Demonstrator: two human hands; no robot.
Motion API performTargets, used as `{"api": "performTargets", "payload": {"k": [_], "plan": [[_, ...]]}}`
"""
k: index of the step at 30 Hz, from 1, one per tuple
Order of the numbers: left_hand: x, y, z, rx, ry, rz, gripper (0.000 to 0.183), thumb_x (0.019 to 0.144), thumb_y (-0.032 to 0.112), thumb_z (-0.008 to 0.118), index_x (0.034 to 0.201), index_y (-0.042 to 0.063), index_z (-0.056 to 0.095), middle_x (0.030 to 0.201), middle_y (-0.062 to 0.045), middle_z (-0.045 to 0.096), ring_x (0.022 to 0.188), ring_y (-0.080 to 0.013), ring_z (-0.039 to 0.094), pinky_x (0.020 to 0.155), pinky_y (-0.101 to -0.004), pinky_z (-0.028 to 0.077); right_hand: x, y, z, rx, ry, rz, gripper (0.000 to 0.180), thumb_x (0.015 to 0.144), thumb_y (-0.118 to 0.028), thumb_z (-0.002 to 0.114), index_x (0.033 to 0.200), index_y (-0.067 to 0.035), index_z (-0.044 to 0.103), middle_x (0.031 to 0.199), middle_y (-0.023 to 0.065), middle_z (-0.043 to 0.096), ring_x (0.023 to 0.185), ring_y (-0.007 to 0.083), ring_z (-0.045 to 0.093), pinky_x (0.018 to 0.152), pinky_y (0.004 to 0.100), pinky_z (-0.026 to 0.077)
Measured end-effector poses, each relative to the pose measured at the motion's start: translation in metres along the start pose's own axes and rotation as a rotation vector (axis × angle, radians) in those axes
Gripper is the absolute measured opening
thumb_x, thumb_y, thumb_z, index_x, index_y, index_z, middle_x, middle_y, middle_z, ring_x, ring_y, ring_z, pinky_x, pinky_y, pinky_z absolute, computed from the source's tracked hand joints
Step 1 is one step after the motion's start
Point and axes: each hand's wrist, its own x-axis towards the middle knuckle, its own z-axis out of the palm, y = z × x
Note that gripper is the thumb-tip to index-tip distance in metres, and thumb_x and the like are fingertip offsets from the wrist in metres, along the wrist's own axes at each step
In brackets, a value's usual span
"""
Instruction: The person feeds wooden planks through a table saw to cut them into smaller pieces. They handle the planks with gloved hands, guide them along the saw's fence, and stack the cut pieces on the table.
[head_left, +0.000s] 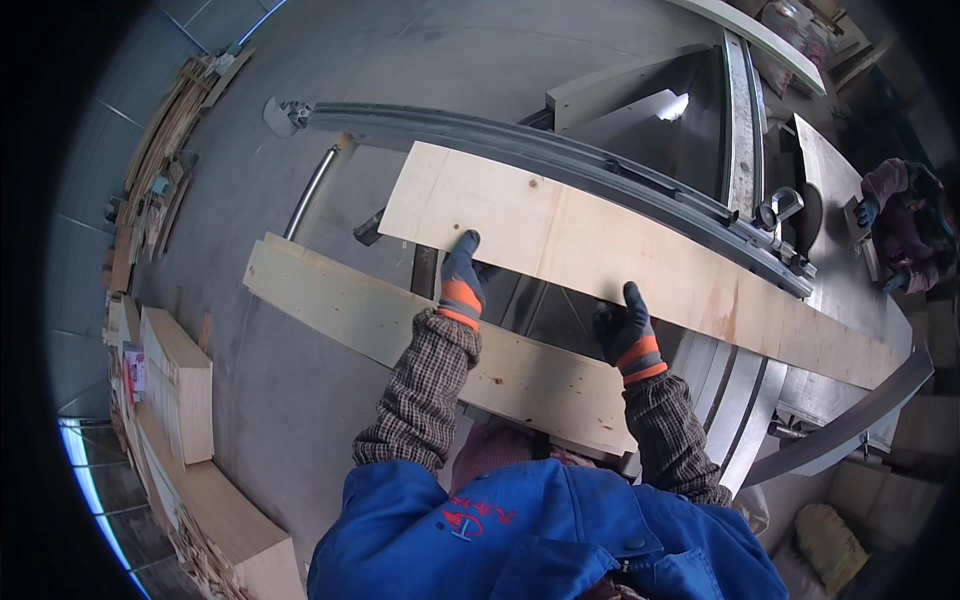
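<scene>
A long light wooden board (600, 240) lies slantwise over the frame and table of a sliding table saw (742, 390), beside its long metal fence (480, 150). My left hand (463, 266), in a dark glove with an orange cuff, grips the board's near edge towards its left end, thumb on top and fingers underneath. Further right, my right hand (631, 326), gloved alike, has its thumb on the same edge; its fingers are partly hidden below. A second, knotty board (525, 379) lies nearer my body, under my forearms.
At the far right a co-worker (911, 225) in dark gloves stands at the saw's other side. A curved grey guard (847, 420) reaches over the right end. Stacked wood panels (232, 510) and offcuts (169, 142) line the left wall. A yellowish sack (829, 547) lies lower right.
</scene>
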Motion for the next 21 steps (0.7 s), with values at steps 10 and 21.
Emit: {"api": "performTargets", "payload": {"k": [10, 21], "plan": [[0.094, 0.001, -0.013, -0.055, 0.185, -0.012, 0.044, 0.082, 0.029, 0.069, 0.122, 0.016, 0.056, 0.115, -0.005, 0.062, 0.102, -0.0193, 0.061, 0.079, -0.0362, 0.054, 0.102, 0.008, -0.056, 0.146, 0.0, -0.13, 0.02, 0.085, -0.029, 0.073, 0.091, -0.017, 0.059, 0.074, 0.0027, 0.062, 0.066, 0.0195, 0.061, 0.061, 0.032, 0.054], [0.24, -0.032, -0.16, 0.053, 0.388, -0.035, 0.06, 0.083, 0.038, 0.068, 0.134, 0.01, 0.051, 0.134, -0.015, 0.054, 0.111, -0.0315, 0.056, 0.096, -0.044, 0.042, 0.115, 0.025, -0.024, -0.03, 0.079, 0.04, 0.022, 0.084, -0.036, 0.072, 0.084, -0.016, 0.063, 0.079, 0.006, 0.068, 0.069, 0.0213, 0.064, 0.065, 0.0334, 0.056]]}}
